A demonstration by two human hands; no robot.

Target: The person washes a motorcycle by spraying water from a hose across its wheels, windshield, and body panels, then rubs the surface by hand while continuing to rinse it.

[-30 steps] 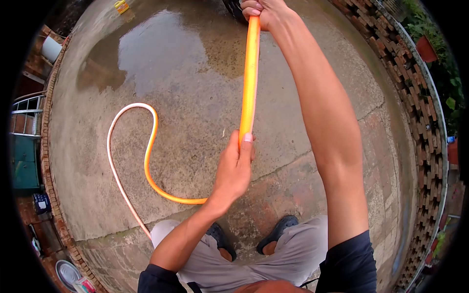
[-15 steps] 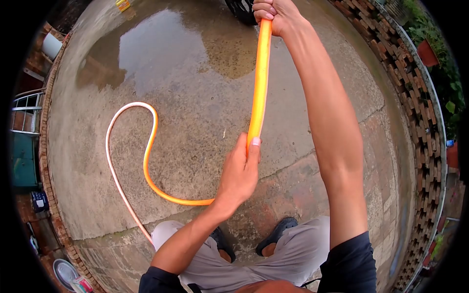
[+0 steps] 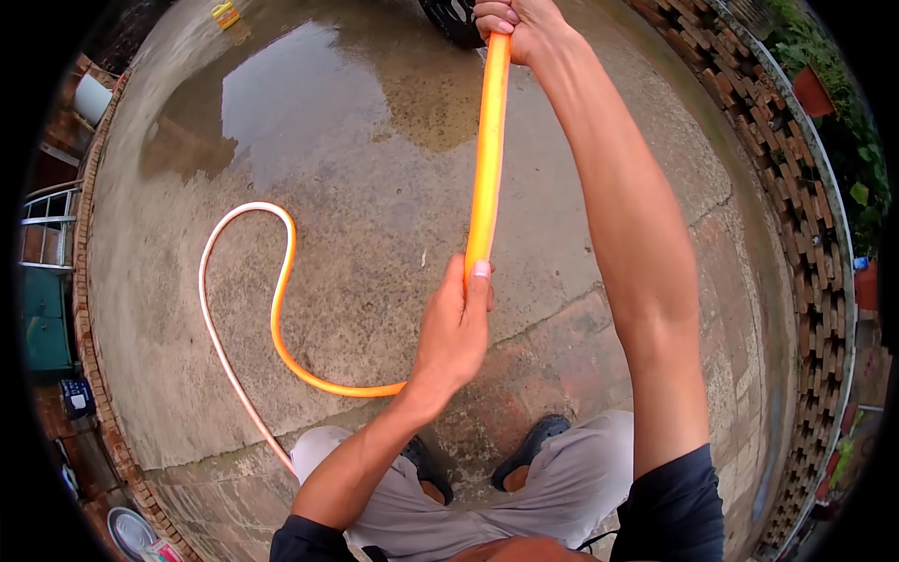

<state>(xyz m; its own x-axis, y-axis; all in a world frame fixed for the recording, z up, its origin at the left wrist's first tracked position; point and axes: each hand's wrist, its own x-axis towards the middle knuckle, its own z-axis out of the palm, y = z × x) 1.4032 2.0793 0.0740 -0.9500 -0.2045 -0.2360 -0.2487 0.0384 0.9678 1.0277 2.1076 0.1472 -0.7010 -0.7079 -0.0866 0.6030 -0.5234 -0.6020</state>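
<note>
An orange hose [image 3: 486, 150] stretches nearly straight between my two hands. My left hand [image 3: 456, 323] is closed around it in the middle of the view, thumb lying along the hose. Farther out, at the top edge, my right hand [image 3: 520, 26] has its fingers wrapped round the hose. The hose's end beyond the right hand is out of view. From behind my left wrist the hose runs left over the ground, bends up into a loop, shows a pale side there, and comes back toward my left knee.
Wet concrete [image 3: 346, 281] lies underfoot, with a puddle [image 3: 304, 103] farther out. A dark wheel [image 3: 451, 21] stands near my right hand. A yellow container [image 3: 225, 14] is at the far left. A perforated brick wall [image 3: 787, 197] curves along the right, with potted plants [image 3: 813, 92] beyond.
Both hands and the stretched hose have shifted slightly left in view. Each hand keeps its hold, and the loop on the ground looks nearly the same.
</note>
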